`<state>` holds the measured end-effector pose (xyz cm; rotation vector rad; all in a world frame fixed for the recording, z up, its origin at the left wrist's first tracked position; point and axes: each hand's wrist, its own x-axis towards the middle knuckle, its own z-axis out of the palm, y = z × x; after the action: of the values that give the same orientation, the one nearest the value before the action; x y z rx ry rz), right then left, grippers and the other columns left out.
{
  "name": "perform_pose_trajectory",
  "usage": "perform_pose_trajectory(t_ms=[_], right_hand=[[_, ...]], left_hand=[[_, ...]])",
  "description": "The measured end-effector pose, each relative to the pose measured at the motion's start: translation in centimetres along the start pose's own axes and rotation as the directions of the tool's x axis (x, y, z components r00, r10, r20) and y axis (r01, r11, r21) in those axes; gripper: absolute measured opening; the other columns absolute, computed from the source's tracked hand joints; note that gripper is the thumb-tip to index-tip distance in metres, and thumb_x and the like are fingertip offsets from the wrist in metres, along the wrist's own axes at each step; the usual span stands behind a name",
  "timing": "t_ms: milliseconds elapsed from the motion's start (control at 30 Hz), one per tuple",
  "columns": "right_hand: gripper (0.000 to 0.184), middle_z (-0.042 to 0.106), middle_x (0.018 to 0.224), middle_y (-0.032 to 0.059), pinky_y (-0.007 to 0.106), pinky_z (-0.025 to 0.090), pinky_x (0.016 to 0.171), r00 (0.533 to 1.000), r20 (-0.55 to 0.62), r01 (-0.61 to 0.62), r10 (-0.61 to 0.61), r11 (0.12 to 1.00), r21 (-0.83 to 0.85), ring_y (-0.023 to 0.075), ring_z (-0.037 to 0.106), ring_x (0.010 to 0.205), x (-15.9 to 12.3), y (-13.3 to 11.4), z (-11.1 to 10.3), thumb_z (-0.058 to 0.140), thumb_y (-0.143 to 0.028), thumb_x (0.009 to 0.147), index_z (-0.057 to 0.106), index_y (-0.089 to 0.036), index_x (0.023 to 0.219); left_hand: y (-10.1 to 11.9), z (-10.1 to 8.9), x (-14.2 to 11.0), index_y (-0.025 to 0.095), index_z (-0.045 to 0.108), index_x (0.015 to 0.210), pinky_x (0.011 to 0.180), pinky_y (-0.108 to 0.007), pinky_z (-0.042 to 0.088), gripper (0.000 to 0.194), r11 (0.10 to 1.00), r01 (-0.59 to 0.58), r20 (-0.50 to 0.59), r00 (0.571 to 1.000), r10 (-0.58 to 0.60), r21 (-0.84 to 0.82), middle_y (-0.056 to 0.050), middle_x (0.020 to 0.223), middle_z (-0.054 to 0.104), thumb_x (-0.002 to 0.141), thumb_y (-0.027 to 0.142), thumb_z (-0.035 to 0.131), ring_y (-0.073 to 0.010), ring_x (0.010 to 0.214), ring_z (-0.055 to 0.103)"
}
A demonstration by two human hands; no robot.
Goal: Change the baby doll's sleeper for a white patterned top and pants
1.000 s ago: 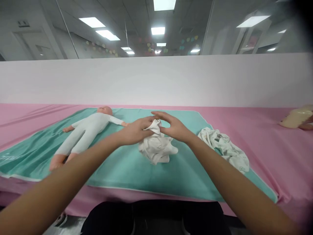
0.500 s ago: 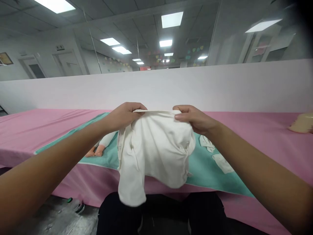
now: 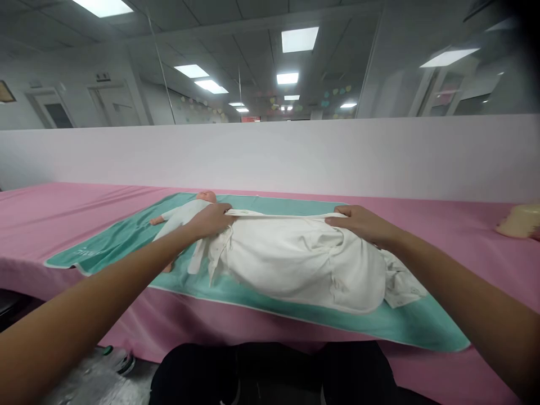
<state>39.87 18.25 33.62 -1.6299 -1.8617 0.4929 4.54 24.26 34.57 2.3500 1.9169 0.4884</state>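
A white baby garment point(image 3: 287, 261) is stretched sideways between my two hands, low over the teal towel point(image 3: 120, 236). My left hand point(image 3: 213, 219) pinches its upper edge at the left end. At the other end, my right hand point(image 3: 358, 221) grips the same edge, thumb and fingers closed on the cloth. The lower part hangs in loose folds, with narrow strips of fabric at its left side. Beyond my left forearm lies a baby doll point(image 3: 181, 215) in pale clothing, face up and partly covered by my arm.
More white cloth with small marks point(image 3: 403, 281) lies by my right forearm. The towel rests on a pink-covered table point(image 3: 447, 236). A beige object point(image 3: 520, 220) sits at the far right. Behind the table runs a white low wall point(image 3: 270, 157) with glass above.
My hands have moved apart and slightly down, pulling the garment wider and lower over the towel. The doll's head and upper body have come into view at the left.
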Motion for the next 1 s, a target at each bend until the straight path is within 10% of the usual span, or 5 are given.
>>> perform_pose_trajectory(t_ms=[267,467,633,833,1000], right_hand=[[0.015,0.056,0.086,0.0061,0.026,0.030,0.056,0.967,-0.241,-0.124,-0.083,0.674,-0.729,0.0167,0.051,0.069,10.8,6.1,7.0,0.040,-0.015,0.081,0.053,-0.019,0.086],[0.032,0.052,0.103,0.0156,0.036,0.033,0.072,0.918,-0.323,-0.149,-0.228,0.556,-0.817,0.0258,0.046,0.092,17.1,12.4,13.1,0.041,-0.002,0.072,0.051,-0.013,0.101],[0.050,0.042,0.129,0.0169,0.049,0.024,0.095,0.923,-0.258,-0.002,-0.287,0.665,-0.747,0.0307,0.037,0.114,17.4,13.5,15.2,0.040,-0.003,0.073,0.045,-0.014,0.121],[0.041,0.045,0.130,0.0123,0.039,0.029,0.102,0.872,-0.072,0.401,-0.484,0.792,-0.461,0.0223,0.039,0.120,14.9,9.3,18.6,0.026,-0.013,0.087,0.044,-0.014,0.124],[0.038,0.056,0.116,0.0144,0.037,0.035,0.095,0.989,0.041,0.144,-0.139,0.901,-0.409,0.0237,0.048,0.110,16.2,10.8,20.1,0.028,-0.036,0.091,0.051,-0.012,0.110]], left_hand=[[0.5,10.5,12.0,0.019,0.056,0.092,0.070,-0.038,0.044,0.035,0.959,-0.006,0.084,0.996,-0.019,0.285,-0.013,0.096,0.064,0.083,0.046,0.036,-0.0287,0.089,0.060],[-0.4,18.8,20.0,0.018,0.052,0.104,0.073,-0.040,0.044,0.027,0.961,0.147,-0.041,0.989,-0.141,0.235,-0.013,0.098,0.060,0.084,0.026,0.037,-0.0273,0.087,0.059],[1.2,21.9,18.9,0.016,0.049,0.116,0.087,-0.048,0.037,0.036,0.961,-0.074,-0.277,0.949,0.149,0.265,-0.017,0.130,0.042,0.083,0.014,0.033,-0.0318,0.113,0.043],[5.3,23.6,14.7,0.017,0.047,0.122,0.104,-0.040,0.025,0.038,0.891,-0.436,-0.026,0.896,0.442,0.127,-0.011,0.130,0.047,0.085,0.018,0.036,-0.0230,0.120,0.039],[3.2,24.5,15.9,0.020,0.041,0.129,0.105,-0.051,0.020,0.044,0.961,-0.269,0.115,0.959,0.261,0.059,-0.009,0.143,0.034,0.092,0.036,0.024,-0.0258,0.131,0.028]])
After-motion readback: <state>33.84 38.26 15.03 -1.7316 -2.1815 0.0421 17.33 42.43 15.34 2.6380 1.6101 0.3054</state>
